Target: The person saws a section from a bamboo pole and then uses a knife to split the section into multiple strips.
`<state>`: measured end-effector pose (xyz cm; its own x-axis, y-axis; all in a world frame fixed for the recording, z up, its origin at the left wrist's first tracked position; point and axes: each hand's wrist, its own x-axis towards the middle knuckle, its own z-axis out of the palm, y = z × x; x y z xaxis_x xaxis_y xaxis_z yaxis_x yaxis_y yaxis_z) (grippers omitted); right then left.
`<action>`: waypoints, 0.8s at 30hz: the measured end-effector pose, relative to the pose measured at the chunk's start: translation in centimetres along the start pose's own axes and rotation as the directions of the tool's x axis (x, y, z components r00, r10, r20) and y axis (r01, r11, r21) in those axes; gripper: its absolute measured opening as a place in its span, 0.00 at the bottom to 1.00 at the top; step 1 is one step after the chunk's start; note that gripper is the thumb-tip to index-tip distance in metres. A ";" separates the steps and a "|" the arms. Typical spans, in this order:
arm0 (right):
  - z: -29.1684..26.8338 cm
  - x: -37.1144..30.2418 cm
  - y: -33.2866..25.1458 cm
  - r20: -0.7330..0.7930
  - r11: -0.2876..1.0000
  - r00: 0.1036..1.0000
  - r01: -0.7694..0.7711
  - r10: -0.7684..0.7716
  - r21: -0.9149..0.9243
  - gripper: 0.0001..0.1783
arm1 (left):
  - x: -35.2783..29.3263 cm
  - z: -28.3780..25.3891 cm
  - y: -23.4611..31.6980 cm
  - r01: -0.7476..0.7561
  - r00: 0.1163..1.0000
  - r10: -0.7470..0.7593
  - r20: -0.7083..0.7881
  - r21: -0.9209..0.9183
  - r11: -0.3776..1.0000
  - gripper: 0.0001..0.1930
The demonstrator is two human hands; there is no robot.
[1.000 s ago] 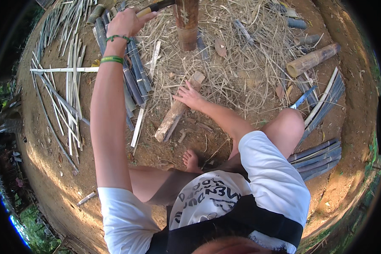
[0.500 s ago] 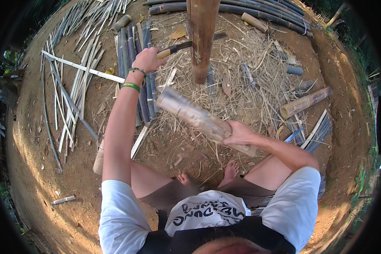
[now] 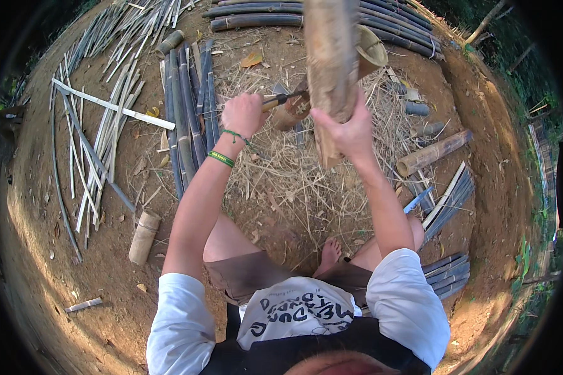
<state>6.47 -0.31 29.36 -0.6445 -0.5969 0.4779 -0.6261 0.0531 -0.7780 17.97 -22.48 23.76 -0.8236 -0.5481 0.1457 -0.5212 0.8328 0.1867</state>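
Observation:
My left hand (image 3: 243, 115) is wrapped round the pale handle of a large knife (image 3: 273, 102). The dark blade runs right to a thick brown bamboo piece (image 3: 372, 51), near its lower end. That piece leans, its hollow end at the upper right. My right hand (image 3: 351, 132) grips a heavy, pale brown club (image 3: 331, 69), raised and blurred at its far end. The club hides the middle of the bamboo and the blade's tip, so I cannot tell how deep the blade sits.
Dark bamboo poles (image 3: 256, 22) lie across the far side. Split lengths (image 3: 184, 112) and pale strips (image 3: 112, 137) are on the left. Straw-like shavings (image 3: 275, 169) cover the middle ground. Short bamboo sections (image 3: 435, 152) (image 3: 145, 236) lie at both sides, with a blue-bladed tool (image 3: 417, 199) at right.
The club has swung up and away from me, from low in front to over the bamboo. The bamboo now leans right with its hollow end showing. My left hand has moved right and slightly nearer.

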 end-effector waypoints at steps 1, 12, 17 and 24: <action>1.0 -1.0 2.5 0.090 0.970 0.977 -0.175 0.192 -0.166 0.50 | -0.3 0.1 0.8 -0.003 1.000 0.003 0.001 0.001 1.000 0.18; -0.3 0.5 -6.4 0.059 0.988 0.997 -0.048 0.039 0.150 0.44 | 0.2 1.5 0.2 -0.033 0.997 0.032 0.075 0.015 0.999 0.20; 0.2 -1.4 -5.4 -0.104 0.994 0.991 0.093 -0.086 0.060 0.46 | 0.9 2.0 -0.6 -0.028 0.998 0.029 0.064 -0.016 0.999 0.21; 5.2 -5.1 8.6 0.163 0.901 0.889 -0.409 0.429 -0.145 0.48 | 1.1 4.4 -1.5 0.068 0.998 -0.069 -0.004 -0.068 0.995 0.20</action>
<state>6.62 -0.97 18.14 -0.7698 -0.6378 0.0244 -0.3645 0.4078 -0.8372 16.85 -23.98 19.38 -0.7850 -0.6043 0.1361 -0.5597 0.7861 0.2622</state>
